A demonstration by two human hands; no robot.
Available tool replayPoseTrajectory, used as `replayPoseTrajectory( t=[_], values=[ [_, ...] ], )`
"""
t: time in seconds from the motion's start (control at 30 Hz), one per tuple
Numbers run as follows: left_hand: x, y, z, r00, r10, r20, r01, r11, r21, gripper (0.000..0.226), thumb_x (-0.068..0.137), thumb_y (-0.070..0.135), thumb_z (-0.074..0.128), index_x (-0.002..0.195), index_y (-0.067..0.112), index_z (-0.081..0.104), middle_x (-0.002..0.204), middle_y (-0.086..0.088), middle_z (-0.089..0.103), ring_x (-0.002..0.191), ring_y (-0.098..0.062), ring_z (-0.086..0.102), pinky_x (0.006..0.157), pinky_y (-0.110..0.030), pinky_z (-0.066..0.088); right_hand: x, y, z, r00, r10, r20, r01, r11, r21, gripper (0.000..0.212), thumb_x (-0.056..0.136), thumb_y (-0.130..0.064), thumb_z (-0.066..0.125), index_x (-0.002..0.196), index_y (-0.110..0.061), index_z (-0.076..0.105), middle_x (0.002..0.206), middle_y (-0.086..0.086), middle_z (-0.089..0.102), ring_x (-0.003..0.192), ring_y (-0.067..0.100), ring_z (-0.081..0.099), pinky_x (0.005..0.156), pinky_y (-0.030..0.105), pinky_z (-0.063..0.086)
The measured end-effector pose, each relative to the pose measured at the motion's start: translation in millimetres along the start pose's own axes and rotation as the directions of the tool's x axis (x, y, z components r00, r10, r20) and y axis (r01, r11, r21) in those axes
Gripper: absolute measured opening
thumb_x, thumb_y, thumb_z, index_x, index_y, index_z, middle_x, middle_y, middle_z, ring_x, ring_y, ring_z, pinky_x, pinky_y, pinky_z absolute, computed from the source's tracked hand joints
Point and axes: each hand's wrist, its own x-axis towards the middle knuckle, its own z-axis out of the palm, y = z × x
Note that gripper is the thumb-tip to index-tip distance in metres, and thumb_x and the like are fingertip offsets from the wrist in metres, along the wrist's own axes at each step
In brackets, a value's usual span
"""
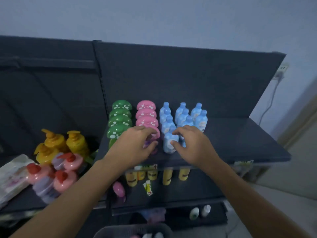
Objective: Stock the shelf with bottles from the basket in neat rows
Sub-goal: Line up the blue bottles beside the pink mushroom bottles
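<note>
On the dark top shelf (240,145) stand rows of bottles: green mushroom-cap bottles (120,120), pink mushroom-cap bottles (146,114) and several light blue bottles (184,114). My left hand (135,145) curls its fingers round the front pink-capped bottle (153,134) of the pink row. My right hand (192,143) pinches the front light blue bottle (169,143) between thumb and fingers. The grey basket (120,231) sits at the bottom edge of the view, with a few bottle tops showing inside.
To the left, a lower shelf holds yellow pump bottles (68,143), pink ones with red pumps (65,181) and a plastic-wrapped pack (12,174). Yellow bottles (167,176) stand below the top shelf; white bottles (199,212) lower down. A wall socket and cord (281,69) are at right.
</note>
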Motion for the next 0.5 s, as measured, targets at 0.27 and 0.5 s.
replayPoseTrajectory(
  t=[0.27,0.5],
  values=[
    [-165,-43,18,0.98,-0.066,0.188,0.071,0.997,-0.02,0.035,0.086,0.035,0.066,0.117,0.02,0.069,0.102,0.001,0.07,0.096,-0.021,0.066,0.081,-0.032,0.054,-129,-85,99,0.988,0.044,0.147,-0.048,0.999,0.025,0.028,0.09,-0.034,0.07,0.114,-0.02,0.067,0.108,-0.002,0.065,0.106,0.021,0.059,0.086,0.032,0.048],
    [-282,-66,96,0.891,-0.214,0.402,0.264,0.962,-0.073,0.03,0.083,0.03,0.068,0.112,0.021,0.068,0.104,0.0,0.068,0.096,-0.025,0.065,0.08,-0.039,0.055,-222,-102,193,0.938,0.06,0.342,-0.094,0.992,0.084,0.029,0.085,-0.042,0.057,0.105,-0.023,0.066,0.101,-0.006,0.063,0.098,0.02,0.06,0.077,0.04,0.053]
  ],
)
